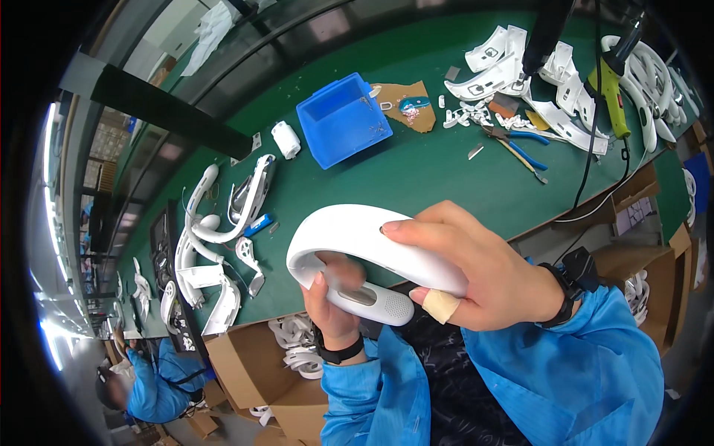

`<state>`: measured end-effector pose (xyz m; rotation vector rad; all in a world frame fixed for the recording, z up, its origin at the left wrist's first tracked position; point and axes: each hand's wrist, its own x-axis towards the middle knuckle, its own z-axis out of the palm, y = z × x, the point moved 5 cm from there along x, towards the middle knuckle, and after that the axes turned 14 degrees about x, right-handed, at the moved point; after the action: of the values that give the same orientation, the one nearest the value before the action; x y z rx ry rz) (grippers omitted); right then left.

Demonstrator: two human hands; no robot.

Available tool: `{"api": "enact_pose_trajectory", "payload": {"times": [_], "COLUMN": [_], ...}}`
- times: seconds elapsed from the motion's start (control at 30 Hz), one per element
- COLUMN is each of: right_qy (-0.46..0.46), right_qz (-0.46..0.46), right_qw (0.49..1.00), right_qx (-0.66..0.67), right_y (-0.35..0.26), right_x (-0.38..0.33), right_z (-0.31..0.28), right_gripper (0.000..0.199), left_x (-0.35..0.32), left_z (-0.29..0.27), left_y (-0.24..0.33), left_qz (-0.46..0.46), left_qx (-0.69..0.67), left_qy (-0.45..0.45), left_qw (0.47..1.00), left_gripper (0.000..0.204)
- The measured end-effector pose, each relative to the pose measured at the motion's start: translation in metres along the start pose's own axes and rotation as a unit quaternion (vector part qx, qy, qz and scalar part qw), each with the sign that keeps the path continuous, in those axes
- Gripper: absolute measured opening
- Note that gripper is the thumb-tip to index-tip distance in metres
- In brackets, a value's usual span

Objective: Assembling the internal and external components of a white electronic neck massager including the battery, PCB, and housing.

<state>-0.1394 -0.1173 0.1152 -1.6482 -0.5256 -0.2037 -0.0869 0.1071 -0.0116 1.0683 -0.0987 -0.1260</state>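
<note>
While both hands are clamping the white curved casing (357,238) above the green surface (416,178), the right hand (483,275) is steadying it and the left hand (335,305) is pressing underneath.

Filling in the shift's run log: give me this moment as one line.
left hand: grips lower end of white curved housing | right hand: clasps its top | over green bench

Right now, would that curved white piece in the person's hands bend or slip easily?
The curved white piece looks like rigid moulded plastic, so probably stiff. Its smooth glossy skin may be slippery; both the left hand and right hand wrap it. Held aloft easily, it seems light.
</note>
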Motion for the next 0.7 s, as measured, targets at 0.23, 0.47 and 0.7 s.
{"api": "enact_pose_trajectory", "payload": {"times": [0.23,0.47,0.7], "right_qy": [-0.012,0.036,0.003], "right_qz": [0.007,-0.007,0.002], "right_qw": [1.0,0.998,1.0], "right_qx": [0.004,0.051,0.016], "right_y": [0.0,0.002,-0.002], "right_x": [-0.003,-0.006,-0.007], "right_z": [0.004,0.009,0.006], "right_gripper": [0.071,0.07,0.065], "left_x": [-0.003,-0.006,-0.006], "left_z": [-0.008,-0.013,-0.014], "left_y": [-0.003,-0.005,-0.003], "left_qz": [-0.014,-0.025,-0.027], "left_qx": [-0.004,0.009,0.033], "left_qy": [-0.001,0.009,0.011], "left_qw": [1.0,1.0,0.999], "left_gripper": [0.035,0.039,0.042]}}
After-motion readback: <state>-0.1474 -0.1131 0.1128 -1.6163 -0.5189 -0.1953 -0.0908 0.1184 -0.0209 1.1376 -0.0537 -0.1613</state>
